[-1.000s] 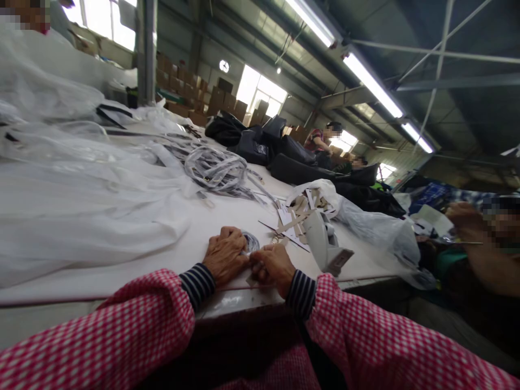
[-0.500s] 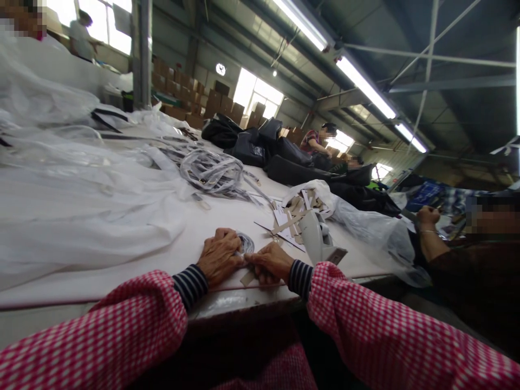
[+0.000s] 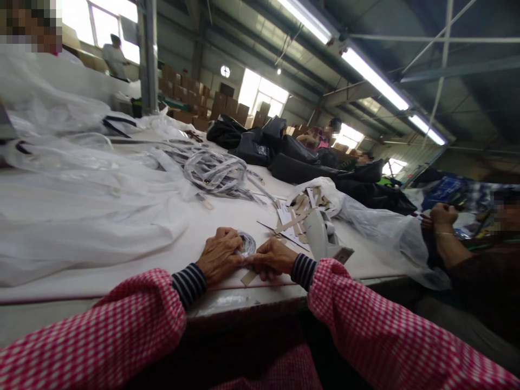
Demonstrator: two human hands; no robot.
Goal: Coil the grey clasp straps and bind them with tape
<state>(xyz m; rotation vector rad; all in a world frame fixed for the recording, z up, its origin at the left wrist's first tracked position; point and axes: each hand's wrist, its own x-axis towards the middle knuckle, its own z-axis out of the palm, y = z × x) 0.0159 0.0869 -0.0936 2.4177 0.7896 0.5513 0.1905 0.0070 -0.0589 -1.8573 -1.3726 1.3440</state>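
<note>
My left hand [image 3: 221,254] lies over a small shiny grey-clear coil [image 3: 247,244] near the table's front edge, fingers bent and pressed on its left side. My right hand [image 3: 272,259] is beside the coil's lower right, its index finger pointing left and meeting the left fingertips. The other right fingers are curled under; what they grip is hidden. A short brown card strip [image 3: 248,278] sticks out below the two hands, by the right fingers. Just right of that hand rests a pale grey tool with a metal end plate [image 3: 319,235].
Brown and white card strips [image 3: 292,222] spill from a white plastic bag [image 3: 331,195]. Behind are plastic-wrapped grey straps [image 3: 215,170] and black bags [image 3: 280,146]. White sheeting [image 3: 81,216] covers the left. A co-worker's hand [image 3: 444,214] is at the right.
The camera view has shifted slightly. Both my hands stay almost in place at the coil, the right index finger a little straighter. The co-worker at the right has shifted rightward in view.
</note>
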